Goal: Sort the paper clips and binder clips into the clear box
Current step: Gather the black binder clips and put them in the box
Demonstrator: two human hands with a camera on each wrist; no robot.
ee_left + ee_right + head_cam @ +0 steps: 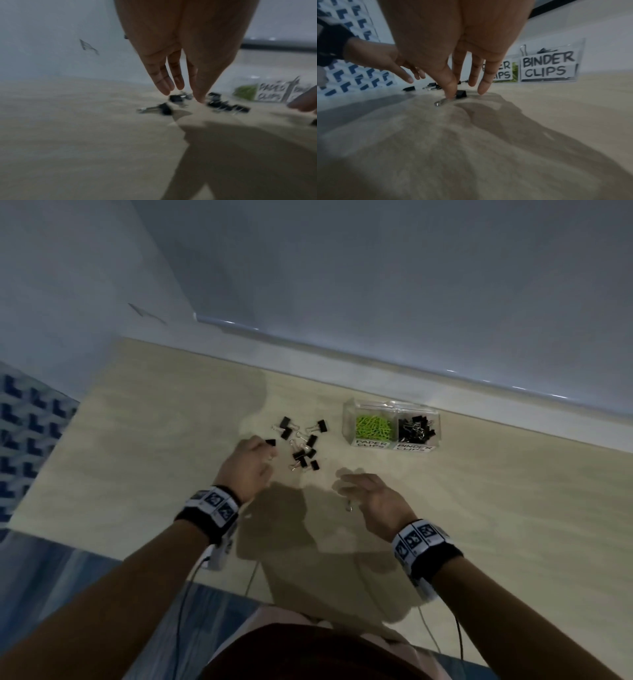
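A clear two-part box (391, 409) stands at the back right of the table. Its left part, labelled PAPER CLIPS, holds green paper clips (372, 426); its right part, labelled BINDER CLIPS (547, 66), holds black binder clips (416, 428). Several loose black binder clips (303, 446) lie in a pile left of the box. My left hand (269, 455) hovers at the pile's left edge with straight fingers (164, 83) pointing down, holding nothing. My right hand (346, 487) is spread over one separate binder clip (461, 94), thumb at its silver handle (439, 103).
The light wooden table (154, 440) ends at a wall ledge (342, 361) just behind the box. A blue-patterned surface (27, 433) lies off the table's left edge. Cables (181, 611) hang from both wrist bands over the near edge.
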